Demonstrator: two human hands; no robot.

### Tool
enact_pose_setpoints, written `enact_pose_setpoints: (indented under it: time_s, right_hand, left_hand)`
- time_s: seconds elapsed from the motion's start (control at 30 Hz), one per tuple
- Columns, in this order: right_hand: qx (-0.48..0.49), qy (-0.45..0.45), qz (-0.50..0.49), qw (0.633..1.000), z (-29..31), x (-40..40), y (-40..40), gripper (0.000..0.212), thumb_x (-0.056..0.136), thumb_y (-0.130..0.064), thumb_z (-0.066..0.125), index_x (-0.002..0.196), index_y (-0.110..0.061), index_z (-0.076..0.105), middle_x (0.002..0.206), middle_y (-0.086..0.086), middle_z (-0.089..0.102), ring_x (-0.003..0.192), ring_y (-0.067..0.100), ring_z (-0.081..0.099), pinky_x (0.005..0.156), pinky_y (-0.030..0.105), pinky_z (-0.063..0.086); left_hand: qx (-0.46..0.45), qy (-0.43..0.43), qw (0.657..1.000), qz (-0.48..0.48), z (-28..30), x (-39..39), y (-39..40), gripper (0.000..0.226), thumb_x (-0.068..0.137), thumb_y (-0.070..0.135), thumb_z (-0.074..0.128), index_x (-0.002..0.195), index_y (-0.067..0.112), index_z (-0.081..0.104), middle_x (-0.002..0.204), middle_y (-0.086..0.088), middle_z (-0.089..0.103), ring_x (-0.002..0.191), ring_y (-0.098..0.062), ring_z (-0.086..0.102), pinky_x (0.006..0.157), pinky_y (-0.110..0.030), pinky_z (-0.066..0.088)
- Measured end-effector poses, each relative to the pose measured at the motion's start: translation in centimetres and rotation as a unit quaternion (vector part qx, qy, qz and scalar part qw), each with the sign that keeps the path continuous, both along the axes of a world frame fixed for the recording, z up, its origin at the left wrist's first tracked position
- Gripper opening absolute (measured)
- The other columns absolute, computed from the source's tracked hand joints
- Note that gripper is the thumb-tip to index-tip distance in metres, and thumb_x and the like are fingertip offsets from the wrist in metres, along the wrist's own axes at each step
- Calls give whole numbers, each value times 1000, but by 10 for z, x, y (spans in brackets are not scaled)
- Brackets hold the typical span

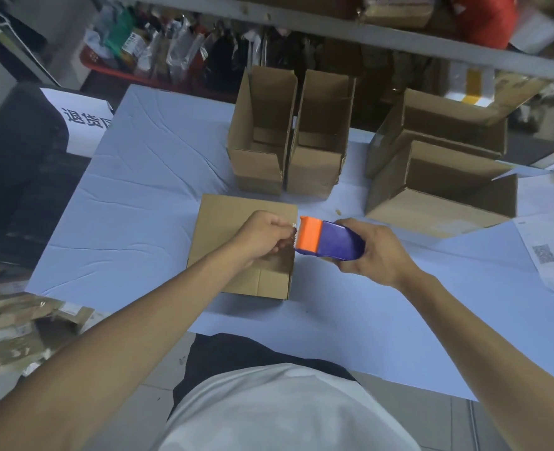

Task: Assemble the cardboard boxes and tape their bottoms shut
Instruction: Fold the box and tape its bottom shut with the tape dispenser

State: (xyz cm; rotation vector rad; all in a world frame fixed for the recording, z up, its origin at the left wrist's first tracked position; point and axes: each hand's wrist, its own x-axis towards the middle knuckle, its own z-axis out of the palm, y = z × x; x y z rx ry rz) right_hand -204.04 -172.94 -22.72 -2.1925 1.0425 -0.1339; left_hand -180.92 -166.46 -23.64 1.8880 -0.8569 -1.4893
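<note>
The tape itself is hidden between the left hand and the tape dispenser, and the printed sheets are cut off by the right edge.

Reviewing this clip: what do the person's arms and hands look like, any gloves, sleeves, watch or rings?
Both forearms are bare up to the frame edge, with no sleeves in view. The left hand and right hand wear no gloves; no watch, wristband or ring shows on either.

Both bare forearms reach forward and converge. The left hand is curled, thumb and fingertips pinched together just beside the right hand's load. The right hand wraps its fingers around a tape dispenser, wrist slightly bent.
</note>
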Motion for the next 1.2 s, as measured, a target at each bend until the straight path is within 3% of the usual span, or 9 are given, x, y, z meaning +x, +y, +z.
enact_pose_setpoints:
  time_s: [0.17, 0.27, 0.5, 0.77, 0.83, 0.93, 1.03, 1.1, 1.2]
  right_hand:
    - [29, 26, 38, 999, 4, -7, -4, 63, 67, -40, 87, 121, -30, 56, 97, -21, 61, 85, -8, 58, 63, 2, 40]
    - [13, 64, 31, 997, 1, -25, -9, 60, 66, -36, 87, 118, -32, 57, 95, -19, 62, 80, 0, 58, 65, 6, 39]
    - [18, 94, 34, 995, -17, -33, -9, 60, 65, -35, 87, 117, -30, 57, 94, -18, 62, 79, 4, 57, 65, 9, 38]
    - [17, 169, 52, 984, -30, -20, -8, 63, 68, -38, 83, 122, -27, 53, 107, -7, 67, 90, 13, 57, 74, 27, 52]
    - [6, 189, 60, 980, -30, -12, -8, 59, 68, -40, 80, 119, -28, 54, 103, -7, 68, 89, 16, 60, 73, 31, 55]
    - [7, 243, 65, 968, -29, 6, -9, 45, 66, -45, 75, 103, -29, 55, 87, -6, 66, 79, 17, 61, 63, 28, 50]
    - [-7, 334, 94, 938, -29, 17, -7, 38, 63, -46, 72, 92, -27, 57, 79, -4, 61, 73, 18, 57, 57, 26, 45]
    - [-4, 305, 70, 950, -32, 10, -3, 39, 65, -46, 72, 95, -28, 55, 80, -6, 62, 73, 17, 57, 58, 26, 44]
    - [-16, 237, 31, 971, -27, -3, 0, 42, 69, -49, 73, 101, -31, 54, 82, -10, 63, 74, 17, 58, 60, 26, 44]
  left_hand:
    - [-8, -188, 982, -8, -1, 11, 9, 24, 79, 6, 63, 57, 13, 67, 72, 4, 70, 71, -15, 63, 63, -22, 48]
    - [26, -202, 979, -9, -4, 31, 14, 17, 76, 3, 64, 61, 9, 71, 83, -2, 74, 81, -23, 67, 74, -31, 56]
    - [81, -259, 961, -50, -6, 24, 13, 9, 72, 14, 67, 71, 8, 74, 79, -4, 74, 80, -24, 69, 73, -35, 58]
    - [88, -481, 851, -189, -4, 18, 5, 35, 75, 40, 74, 98, 15, 64, 103, -8, 66, 97, -32, 63, 68, -29, 38]
    - [-1, -470, 846, -251, -4, 16, 2, 21, 79, 19, 67, 97, 18, 57, 100, -7, 63, 95, -33, 61, 66, -30, 38]
    - [-151, -367, 834, -383, -8, 15, 0, 39, 71, -6, 54, 102, 19, 51, 93, -2, 47, 90, -26, 46, 69, -33, 36]
    - [-161, -373, 800, -440, -11, 18, -1, 54, 77, 3, 61, 118, 37, 54, 94, 4, 34, 90, -19, 34, 70, -30, 30]
    - [-151, -391, 787, -452, -13, 14, 0, 41, 82, 18, 62, 115, 41, 56, 93, 4, 32, 91, -21, 34, 68, -31, 26]
    - [-88, -367, 813, -444, -13, 7, -5, 30, 83, 35, 52, 112, 38, 60, 95, 2, 31, 96, -23, 34, 72, -34, 26]
